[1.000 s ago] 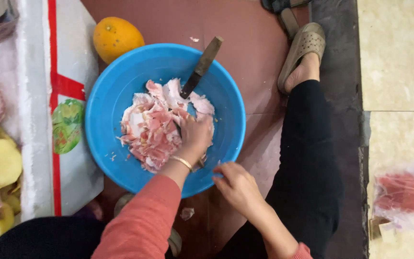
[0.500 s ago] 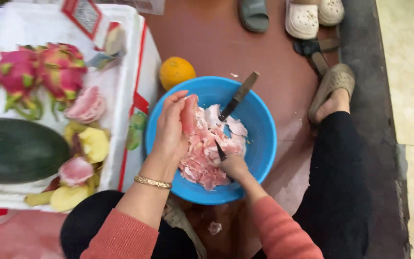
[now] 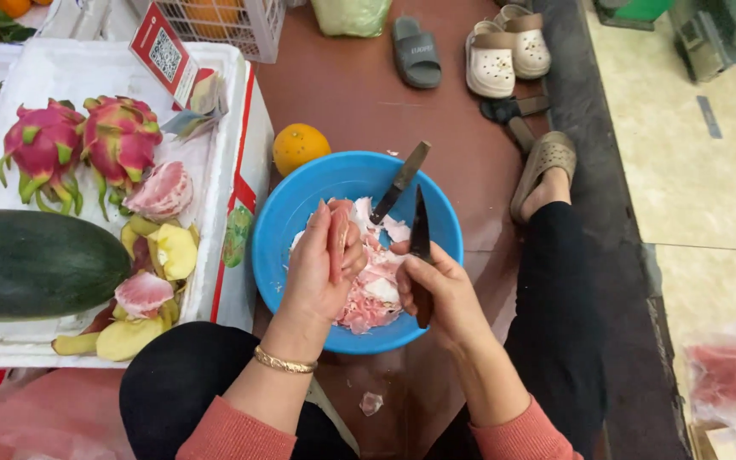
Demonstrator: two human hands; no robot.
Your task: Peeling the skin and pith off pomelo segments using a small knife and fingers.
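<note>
A blue plastic bowl (image 3: 300, 204) on the reddish floor holds a heap of pink and white pomelo pieces (image 3: 376, 298). My left hand (image 3: 321, 273) is over the bowl and grips a pink pomelo segment (image 3: 338, 243) upright between thumb and fingers. My right hand (image 3: 440, 294) holds a dark-bladed knife (image 3: 420, 230) by its handle, blade pointing up beside the segment. A second knife (image 3: 400, 181) leans on the bowl's far rim, its tip in the fruit.
A white foam tray (image 3: 232, 94) at left carries two dragon fruits (image 3: 78, 145), a dark green watermelon (image 3: 36, 264), peeled pomelo (image 3: 159, 192) and yellow rind. An orange (image 3: 298, 146) lies by the bowl. Sandals (image 3: 457, 51) lie ahead; my sandalled foot (image 3: 545, 170) is right.
My right hand has picked up a knife and raised it out of the bowl. My left hand lifted a pink segment clear of the heap. The view drifted left, showing more of the tray.
</note>
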